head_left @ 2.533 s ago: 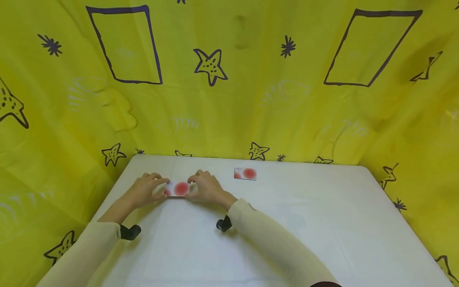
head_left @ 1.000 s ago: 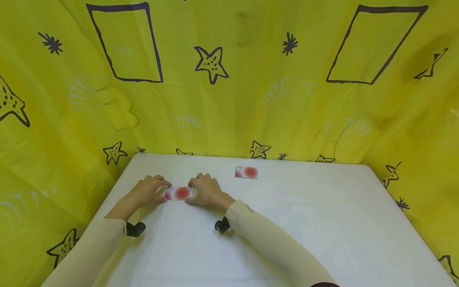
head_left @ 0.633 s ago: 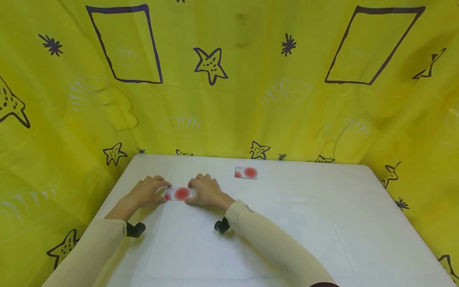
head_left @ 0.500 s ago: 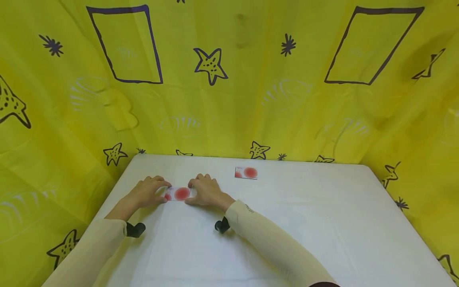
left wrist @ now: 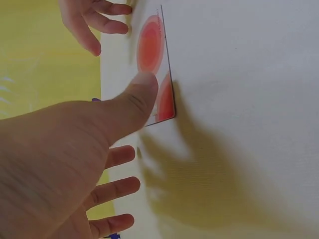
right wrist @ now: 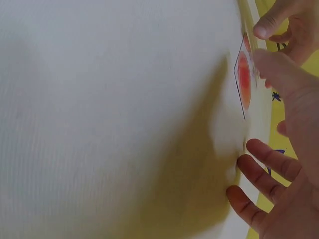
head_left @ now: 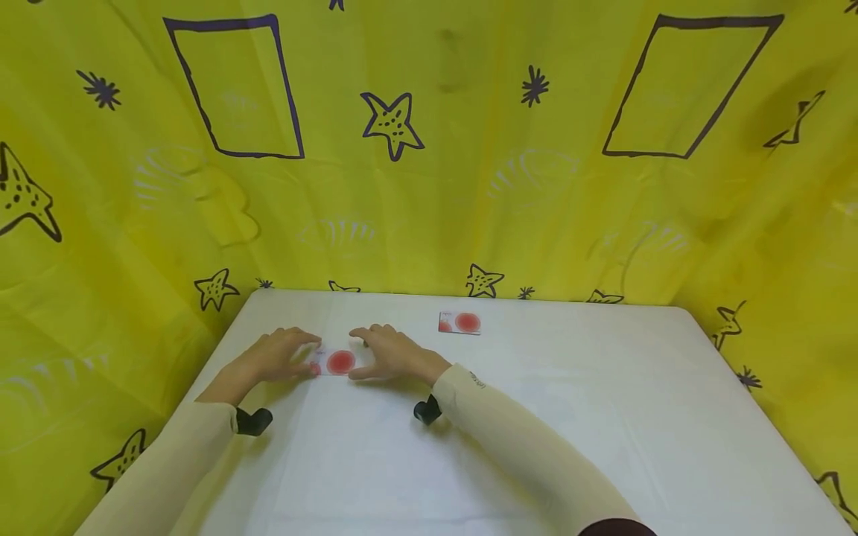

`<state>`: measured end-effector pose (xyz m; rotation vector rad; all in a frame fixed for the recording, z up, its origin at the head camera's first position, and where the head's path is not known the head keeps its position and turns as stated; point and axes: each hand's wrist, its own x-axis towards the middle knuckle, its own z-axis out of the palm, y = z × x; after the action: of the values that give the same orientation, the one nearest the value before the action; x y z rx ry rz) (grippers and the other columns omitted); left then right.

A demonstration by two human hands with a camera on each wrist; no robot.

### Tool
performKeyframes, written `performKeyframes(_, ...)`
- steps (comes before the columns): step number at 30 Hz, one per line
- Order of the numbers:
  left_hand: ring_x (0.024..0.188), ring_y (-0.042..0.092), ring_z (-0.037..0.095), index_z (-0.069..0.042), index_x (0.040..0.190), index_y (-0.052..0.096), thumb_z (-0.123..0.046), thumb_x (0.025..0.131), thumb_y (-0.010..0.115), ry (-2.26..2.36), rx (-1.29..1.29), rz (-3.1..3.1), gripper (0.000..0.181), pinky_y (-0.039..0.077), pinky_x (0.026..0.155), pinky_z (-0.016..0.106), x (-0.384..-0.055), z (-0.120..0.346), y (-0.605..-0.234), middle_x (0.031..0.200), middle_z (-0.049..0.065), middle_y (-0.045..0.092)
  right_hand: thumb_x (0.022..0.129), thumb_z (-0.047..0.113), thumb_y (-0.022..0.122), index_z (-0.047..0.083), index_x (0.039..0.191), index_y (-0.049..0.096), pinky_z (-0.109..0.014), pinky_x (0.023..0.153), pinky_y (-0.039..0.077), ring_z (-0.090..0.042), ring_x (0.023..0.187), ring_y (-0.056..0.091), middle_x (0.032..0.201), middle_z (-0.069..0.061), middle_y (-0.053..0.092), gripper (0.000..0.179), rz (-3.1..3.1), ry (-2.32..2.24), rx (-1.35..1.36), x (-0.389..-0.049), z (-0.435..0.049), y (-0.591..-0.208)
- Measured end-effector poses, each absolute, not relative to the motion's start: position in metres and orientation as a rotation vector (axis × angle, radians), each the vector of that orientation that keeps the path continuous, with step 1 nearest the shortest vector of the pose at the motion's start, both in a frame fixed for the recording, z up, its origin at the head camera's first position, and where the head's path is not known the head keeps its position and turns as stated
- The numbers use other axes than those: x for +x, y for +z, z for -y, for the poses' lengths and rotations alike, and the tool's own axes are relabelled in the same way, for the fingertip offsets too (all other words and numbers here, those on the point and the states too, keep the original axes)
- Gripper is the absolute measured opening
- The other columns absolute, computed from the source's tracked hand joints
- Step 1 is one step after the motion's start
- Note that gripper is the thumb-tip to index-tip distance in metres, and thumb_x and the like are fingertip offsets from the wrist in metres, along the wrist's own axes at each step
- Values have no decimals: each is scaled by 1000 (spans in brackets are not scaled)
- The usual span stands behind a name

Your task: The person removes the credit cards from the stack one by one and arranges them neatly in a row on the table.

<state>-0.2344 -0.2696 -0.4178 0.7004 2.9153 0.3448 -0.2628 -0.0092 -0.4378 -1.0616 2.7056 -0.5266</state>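
Note:
A white card with red circles (head_left: pixel 340 362) lies flat on the white table, between the two hands. The left hand (head_left: pixel 278 355) is at its left end, fingers and thumb apart. In the left wrist view its thumb (left wrist: pixel 137 99) overlaps the card (left wrist: pixel 150 47), while the other fingers stand spread. On the card's right side, the right hand (head_left: pixel 395 353) has its fingers and thumb spaced wide, a little off the edge. The right wrist view shows that hand's spread fingers (right wrist: pixel 269 174) beside the card (right wrist: pixel 244 79).
A second card with the same red circles (head_left: pixel 459 322) lies farther back, right of the hands. The white table (head_left: pixel 536 432) reaches to a yellow curtain (head_left: pixel 456 208) printed with dark stars, behind and at both sides.
The card was lowered slightly toward the table between the oldest frames, then stayed put. Since half a second ago, the right hand let go and drew right; the left hand's fingers loosened.

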Motion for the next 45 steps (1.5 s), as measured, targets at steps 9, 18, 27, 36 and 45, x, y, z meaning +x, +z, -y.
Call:
performKeyframes(9, 125, 52, 51, -2, 146, 55, -44, 88, 79, 433, 651, -2982, 75, 38, 100, 75, -239, 267, -410, 139, 28, 56, 88, 61, 73, 22, 161, 34, -40, 105, 47, -23, 125, 52, 144, -8, 52, 92, -2731, -538, -1141, -267, -1, -429)
performKeyframes(18, 130, 47, 53, -2, 155, 42, -48, 89, 77, 507, 615, -3023, 87, 35, 104, 74, -240, 270, -402, 146, 31, 48, 88, 58, 74, 21, 161, 33, -42, 109, 44, -26, 132, 48, 151, -9, 47, 92, -2768, -567, -1164, -275, -12, -418)
performKeyframes(27, 131, 46, 53, -4, 156, 41, -51, 89, 76, 507, 584, -3013, 89, 34, 105, 74, -242, 267, -403, 148, 31, 47, 88, 58, 74, 21, 161, 35, -44, 107, 46, -27, 132, 48, 151, -10, 46, 91, -2767, -585, -1136, -276, -21, -419)
performKeyframes(36, 134, 45, 51, -6, 156, 41, -52, 88, 76, 522, 568, -3007, 90, 35, 106, 72, -249, 255, -407, 150, 29, 46, 89, 57, 74, 27, 159, 39, -43, 104, 48, -26, 131, 47, 148, -7, 47, 84, -2816, -562, -1106, -282, -41, -418)
performKeyframes(45, 131, 47, 51, -5, 155, 43, -52, 90, 74, 533, 618, -3027, 86, 37, 106, 70, -257, 235, -408, 148, 29, 48, 90, 51, 76, 24, 157, 43, -45, 106, 46, -28, 128, 49, 146, -10, 50, 80, -2866, -469, -1117, -288, -76, -411)
